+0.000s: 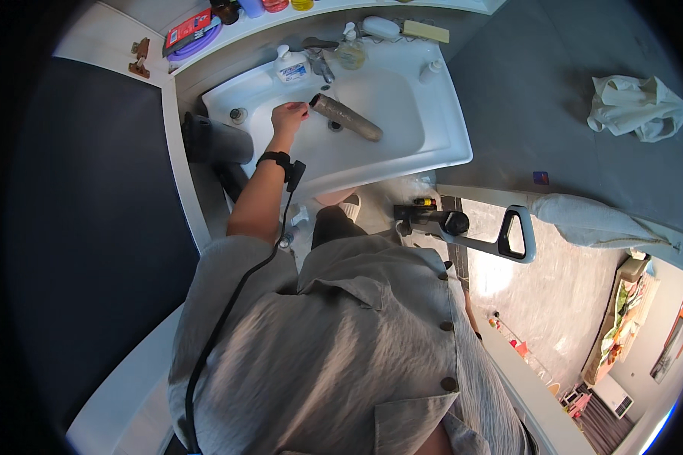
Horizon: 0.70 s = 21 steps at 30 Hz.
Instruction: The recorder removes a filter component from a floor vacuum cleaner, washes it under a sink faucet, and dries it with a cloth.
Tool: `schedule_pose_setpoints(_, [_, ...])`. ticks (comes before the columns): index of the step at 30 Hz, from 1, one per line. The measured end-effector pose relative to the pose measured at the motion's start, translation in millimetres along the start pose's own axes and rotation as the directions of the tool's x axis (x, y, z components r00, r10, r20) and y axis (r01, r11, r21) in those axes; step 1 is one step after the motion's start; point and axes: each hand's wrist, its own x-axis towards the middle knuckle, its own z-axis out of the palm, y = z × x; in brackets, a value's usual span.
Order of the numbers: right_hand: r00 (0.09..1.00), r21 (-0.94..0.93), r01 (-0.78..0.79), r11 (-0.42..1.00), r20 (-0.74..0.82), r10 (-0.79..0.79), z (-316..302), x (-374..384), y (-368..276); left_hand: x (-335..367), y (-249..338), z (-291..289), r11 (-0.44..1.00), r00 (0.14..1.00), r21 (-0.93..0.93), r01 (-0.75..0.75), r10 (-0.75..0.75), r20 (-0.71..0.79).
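My left hand [289, 117] reaches over the white washbasin [442, 121], with a black band and a small device at the wrist. Its fingers are curled together; what they hold, if anything, I cannot make out. Just right of the fingertips a grey-brown, dirty-looking roller [349, 119] lies slantwise in the basin, its dark open end nearest the hand. A slight gap seems to part them. The roller partly covers the drain hole [335, 127]. Part of my right arm shows beyond the shirt, but the right hand is out of sight.
Behind the basin's bowl are a faucet [325, 70], a white pump bottle [291, 65] and a clear pump bottle [350, 51]. A dark grey container [218, 139] stands at left. To the right rises an upright appliance's handle [517, 235]; a white cloth [636, 108] hangs on the wall.
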Motion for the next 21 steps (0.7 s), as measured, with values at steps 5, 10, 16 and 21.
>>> schedule_pose_setpoints(5, [0.970, -0.281, 0.225, 0.933, 0.159, -0.186, 41, -12, -189, -32, -9, -22, 0.978, 0.978, -0.033, 0.204, -0.202, 0.049])
schedule_pose_setpoints(10, [0.774, -0.432, 0.633, 0.642, 0.379, -0.507, 101, 7, -344, -68, -17, -26, 0.937, 0.935, -0.024, 0.348, -0.345, 0.081])
schedule_pose_setpoints(16, [0.400, -0.366, 0.897, 0.246, 0.438, -0.805, 189, 20, -551, -91, -37, -40, 0.876, 0.877, -0.098, 0.472, -0.455, 0.151])
schedule_pose_setpoints(21, [0.109, -0.431, 0.898, -0.086, 0.408, -0.906, 262, 19, -659, -106, -41, -50, 0.855, 0.858, -0.131, 0.503, -0.476, 0.192])
